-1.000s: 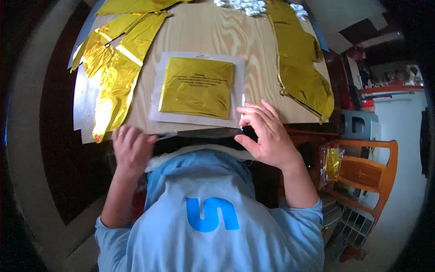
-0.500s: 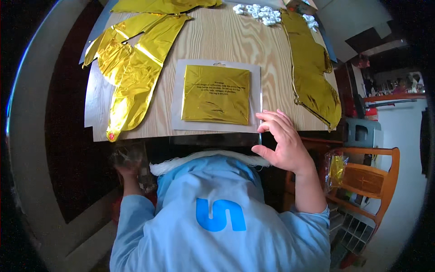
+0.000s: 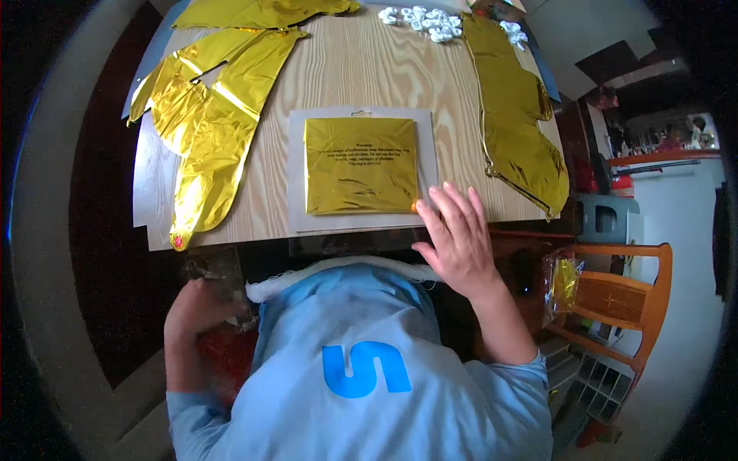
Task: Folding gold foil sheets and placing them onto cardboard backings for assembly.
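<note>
**Pressing a slick packet near the table's edge**

Spreading our right-hand fingers [image 3: 453,211] flat and apart, we touch the lower right corner of the gold foil packet [image 3: 360,164], which lies in its clear sleeve on a pale card [image 3: 293,173] in the middle of the frame. Nothing is clamped: our right hand [image 3: 460,244] only rests on top, its palm over the near edge of the wooden table [image 3: 369,69].

Our left hand [image 3: 196,307] sits low at the lower left of the frame, under the table's edge, beside some clear crinkled wrapping [image 3: 211,265]. Its fingers look curled, but we cannot tell whether they grip anything.

Outward from there, a flat gold foil balloon [image 3: 204,115] lies in the upper left, a second long gold foil balloon [image 3: 515,115] runs down the right side, and small white pieces [image 3: 423,17] sit at the top. A wooden chair [image 3: 623,296] stands at the lower right.

What worries us is slip. The sleeve is glossy and the card nearly reaches the near edge, so a sideways press from flat fingers could, we judge, slide packet and card off toward our lap. The right-hand balloon's lower end lies just beside our fingers; a careless sweep might crease it or drag it over the edge.
</note>
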Tool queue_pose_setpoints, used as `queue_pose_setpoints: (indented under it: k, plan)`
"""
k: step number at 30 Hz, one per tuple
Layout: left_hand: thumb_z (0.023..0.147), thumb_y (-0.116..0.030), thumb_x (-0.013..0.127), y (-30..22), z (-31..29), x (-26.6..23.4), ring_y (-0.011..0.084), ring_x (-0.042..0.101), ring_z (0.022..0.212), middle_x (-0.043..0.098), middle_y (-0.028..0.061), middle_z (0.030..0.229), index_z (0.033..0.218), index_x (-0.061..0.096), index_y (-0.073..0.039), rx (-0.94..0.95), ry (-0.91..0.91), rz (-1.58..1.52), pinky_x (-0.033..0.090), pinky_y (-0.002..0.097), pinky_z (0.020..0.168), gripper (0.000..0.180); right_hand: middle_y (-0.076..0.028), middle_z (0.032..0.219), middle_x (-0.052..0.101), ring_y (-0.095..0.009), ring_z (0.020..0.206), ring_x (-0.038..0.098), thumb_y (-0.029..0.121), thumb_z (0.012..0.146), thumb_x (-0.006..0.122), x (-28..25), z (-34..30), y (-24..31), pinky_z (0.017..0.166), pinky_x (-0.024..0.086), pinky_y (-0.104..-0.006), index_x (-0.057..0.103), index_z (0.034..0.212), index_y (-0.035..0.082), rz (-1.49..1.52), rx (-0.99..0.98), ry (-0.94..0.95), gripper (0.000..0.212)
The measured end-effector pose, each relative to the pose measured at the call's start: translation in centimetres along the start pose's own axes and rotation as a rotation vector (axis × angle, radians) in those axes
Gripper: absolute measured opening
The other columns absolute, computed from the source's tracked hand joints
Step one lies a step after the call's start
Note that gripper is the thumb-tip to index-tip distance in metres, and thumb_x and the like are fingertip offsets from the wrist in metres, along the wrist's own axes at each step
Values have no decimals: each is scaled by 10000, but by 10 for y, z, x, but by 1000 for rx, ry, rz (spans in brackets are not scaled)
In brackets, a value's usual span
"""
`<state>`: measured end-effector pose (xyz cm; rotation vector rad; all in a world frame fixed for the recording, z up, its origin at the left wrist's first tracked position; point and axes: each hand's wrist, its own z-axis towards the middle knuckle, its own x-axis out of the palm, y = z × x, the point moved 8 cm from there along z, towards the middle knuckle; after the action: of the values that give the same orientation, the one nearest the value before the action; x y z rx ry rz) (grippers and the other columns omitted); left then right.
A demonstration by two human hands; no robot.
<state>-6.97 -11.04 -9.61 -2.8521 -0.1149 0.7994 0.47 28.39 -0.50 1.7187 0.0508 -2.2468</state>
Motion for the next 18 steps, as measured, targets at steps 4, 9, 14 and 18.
queue_pose_setpoints:
  k: [4,9,14,18]
  plan:
    - [626,-339,871,-120,-85,-47,289,685,926,717,133,1006,978,727,-98,860,-754,133,504,425,786,450,-129,1324,557,-307,1280,508,186,822,727,4,-3,1,1138,343,-528,608,1264,46,-55,-73,-75,479]
    - [687,-243,851,-203,-67,-47,234,664,1028,688,44,1036,948,701,-101,1181,-1088,290,475,443,941,333,-118,1214,626,-292,1188,573,165,842,712,-2,3,-2,1088,401,-499,670,1135,43,-24,-127,-142,320]
    - [731,-146,826,-187,-31,-40,212,667,1068,711,51,1065,872,669,-97,1257,-955,70,416,485,1018,216,-120,1046,648,-291,992,617,140,795,766,-12,9,-23,891,479,-428,660,877,51,350,-22,-135,161]
    - [737,-35,759,-187,-19,-54,251,642,1036,692,67,1052,868,604,-104,1019,-826,-137,377,484,1031,214,-137,960,580,-319,910,586,101,773,777,1,17,-35,791,468,-420,564,905,51,463,302,-70,256]
